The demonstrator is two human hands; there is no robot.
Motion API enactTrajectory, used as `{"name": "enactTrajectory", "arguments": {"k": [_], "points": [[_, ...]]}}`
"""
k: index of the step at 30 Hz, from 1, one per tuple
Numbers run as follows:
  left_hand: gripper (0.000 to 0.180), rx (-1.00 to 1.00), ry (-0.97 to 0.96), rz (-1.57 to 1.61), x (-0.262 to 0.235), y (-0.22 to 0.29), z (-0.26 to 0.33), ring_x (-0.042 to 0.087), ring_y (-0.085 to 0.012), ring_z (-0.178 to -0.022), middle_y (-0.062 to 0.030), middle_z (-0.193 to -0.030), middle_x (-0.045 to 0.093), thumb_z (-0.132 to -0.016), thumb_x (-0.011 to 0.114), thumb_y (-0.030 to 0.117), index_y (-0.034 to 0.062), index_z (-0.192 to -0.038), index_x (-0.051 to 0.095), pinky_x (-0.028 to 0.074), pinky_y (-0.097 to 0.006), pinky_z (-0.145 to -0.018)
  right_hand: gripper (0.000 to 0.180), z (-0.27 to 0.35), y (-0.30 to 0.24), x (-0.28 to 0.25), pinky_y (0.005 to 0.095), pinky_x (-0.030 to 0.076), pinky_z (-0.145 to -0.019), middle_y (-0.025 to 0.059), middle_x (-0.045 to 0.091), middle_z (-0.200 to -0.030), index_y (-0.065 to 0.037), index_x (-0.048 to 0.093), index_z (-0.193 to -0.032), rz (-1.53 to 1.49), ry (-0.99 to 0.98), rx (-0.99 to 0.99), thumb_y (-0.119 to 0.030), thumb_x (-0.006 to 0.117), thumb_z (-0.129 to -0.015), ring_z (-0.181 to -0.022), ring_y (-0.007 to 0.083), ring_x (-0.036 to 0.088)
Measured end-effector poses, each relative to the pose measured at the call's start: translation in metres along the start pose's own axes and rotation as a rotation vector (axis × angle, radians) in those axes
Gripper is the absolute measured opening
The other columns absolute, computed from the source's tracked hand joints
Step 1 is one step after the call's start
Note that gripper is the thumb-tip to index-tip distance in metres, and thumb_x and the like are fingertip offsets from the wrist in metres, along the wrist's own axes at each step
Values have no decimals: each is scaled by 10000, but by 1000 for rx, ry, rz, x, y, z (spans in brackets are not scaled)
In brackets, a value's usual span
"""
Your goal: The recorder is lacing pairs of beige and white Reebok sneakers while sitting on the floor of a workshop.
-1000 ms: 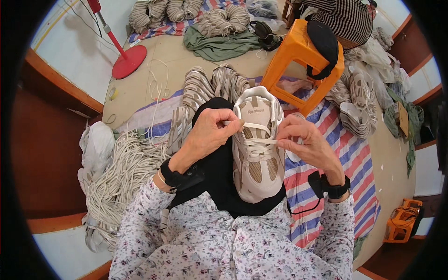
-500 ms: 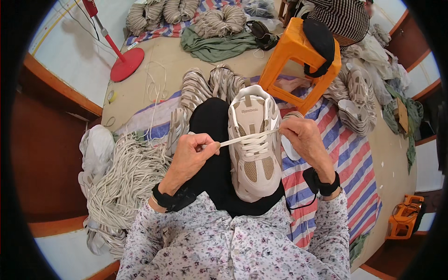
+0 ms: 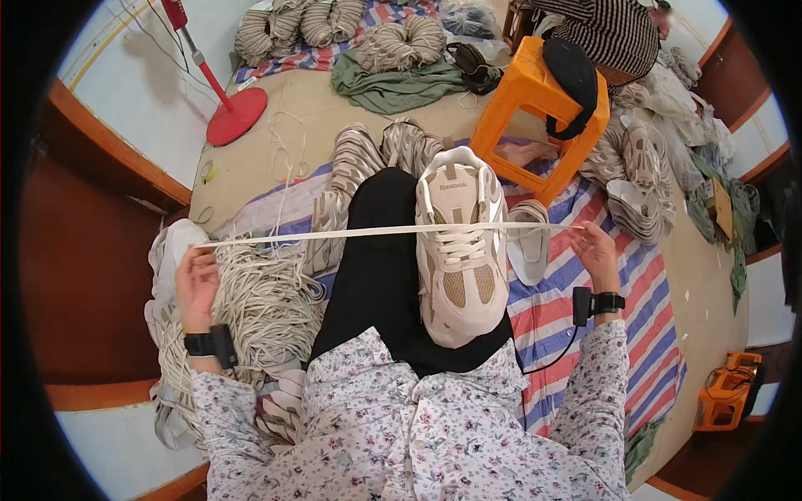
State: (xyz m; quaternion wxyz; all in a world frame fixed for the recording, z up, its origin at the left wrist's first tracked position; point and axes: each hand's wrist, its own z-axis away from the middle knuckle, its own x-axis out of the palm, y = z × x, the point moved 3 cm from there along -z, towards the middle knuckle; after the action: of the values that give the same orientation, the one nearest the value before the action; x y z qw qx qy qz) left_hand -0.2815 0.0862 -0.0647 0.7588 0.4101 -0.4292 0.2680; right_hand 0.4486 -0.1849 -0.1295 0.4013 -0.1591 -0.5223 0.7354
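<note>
A beige and white sneaker [image 3: 464,305] rests on my black-clad lap, its toe toward me. Its lower eyelets are laced, and a flat cream shoelace [image 3: 334,233] stretches almost level across it to both sides. At the left, my left hand [image 3: 198,280] pinches one end of the lace, above a heap of loose laces [image 3: 271,309]. My right hand [image 3: 595,250] grips the other end out to the right, over the striped sheet. Between the shoe and that hand, a pale sole-shaped piece [image 3: 529,250] lies on the sheet.
An orange plastic stool [image 3: 510,108] with a black cap [image 3: 572,79] on it stands ahead to the right. Stacked shoe uppers [image 3: 355,159] lie beyond my knees, more [image 3: 639,179] at the right. A red stand base [image 3: 237,117] is far left. A person in stripes [image 3: 614,29] sits behind the stool.
My hands have moved far apart, the left one outward to the left and the right one to the right. Much more of the lace is now drawn out between them.
</note>
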Motion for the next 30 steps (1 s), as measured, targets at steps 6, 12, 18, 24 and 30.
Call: {"name": "enactTrajectory", "arguments": {"k": [6,12,18,24,30], "points": [[208,336,93,-182,-13,90,53,575,-101,-729,-52,-850,566,-1026,517,94,-82,-1137,518,467,-208,-585,177,-22,-30,-79,336,530,-819,85,672,-940,-18,618,-1127,-540,-91,-164,-58,617,-955,-899,182,638],[251,497,79,-290,-29,172,82,620,-120,-801,-89,-886,608,-1018,549,90,-100,-1179,518,498,-216,-601,245,-10,-89,-239,219,402,-630,-5,453,-789,-24,538,-1210,-531,-151,-290,19,541,-969,-691,116,434],[271,597,167,-337,-10,229,134,615,-112,-751,-81,-875,627,-1039,538,145,-77,-1194,538,488,-211,-578,347,47,-92,-291,228,344,-569,-20,386,-791,17,505,-1315,-341,280,-408,3,546,-972,-658,93,371],[342,671,155,-464,-18,273,142,652,-124,-835,-122,-1007,642,-1030,560,135,-79,-1293,514,510,-216,-591,457,58,-99,-277,197,387,-607,-15,507,-888,25,434,-1420,-44,149,-331,-46,546,-982,-702,65,433],[222,876,28,-1224,78,93,65,584,-96,-1041,-40,-1161,657,-944,619,165,34,-1110,684,432,-237,-928,255,83,-54,30,212,467,-611,24,665,-894,-10,650,-1158,396,-137,-522,-26,637,-903,-703,93,604]]}}
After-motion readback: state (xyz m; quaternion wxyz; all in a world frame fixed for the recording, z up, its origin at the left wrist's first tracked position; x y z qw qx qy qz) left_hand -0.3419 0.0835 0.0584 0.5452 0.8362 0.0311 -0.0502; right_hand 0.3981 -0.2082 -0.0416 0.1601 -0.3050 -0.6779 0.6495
